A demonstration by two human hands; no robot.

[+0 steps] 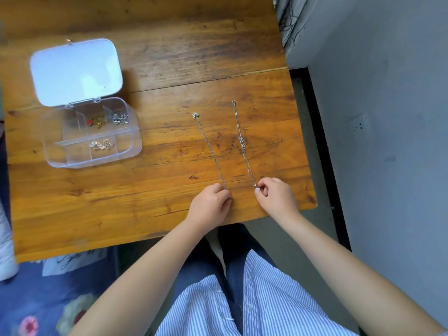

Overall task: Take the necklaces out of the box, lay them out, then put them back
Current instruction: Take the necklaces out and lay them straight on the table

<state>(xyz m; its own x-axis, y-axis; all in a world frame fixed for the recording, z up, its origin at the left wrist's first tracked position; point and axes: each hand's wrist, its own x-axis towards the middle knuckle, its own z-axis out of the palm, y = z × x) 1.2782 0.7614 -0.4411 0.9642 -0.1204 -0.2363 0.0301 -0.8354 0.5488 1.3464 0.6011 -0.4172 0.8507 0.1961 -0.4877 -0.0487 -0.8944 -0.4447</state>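
Observation:
Two thin silver necklaces lie stretched out side by side on the wooden table [169, 69]. The left necklace [210, 151] runs from a small clasp at the far end down to my left hand [210, 207], whose fingers pinch its near end. The right necklace [243, 144] is longer; my right hand [276, 196] pinches its near end, where a small pale pendant shows. A clear plastic box [135, 141] stands open at the left, its lid [75, 71] tipped back. Three of its compartments hold small jewellery pieces: red and gold, silver, and rose gold.
The table's right edge drops to a grey floor and wall [388, 117]. Its near edge is just below my hands. A floral blue cloth [48, 299] lies below the table at the left. My striped shirt fills the bottom.

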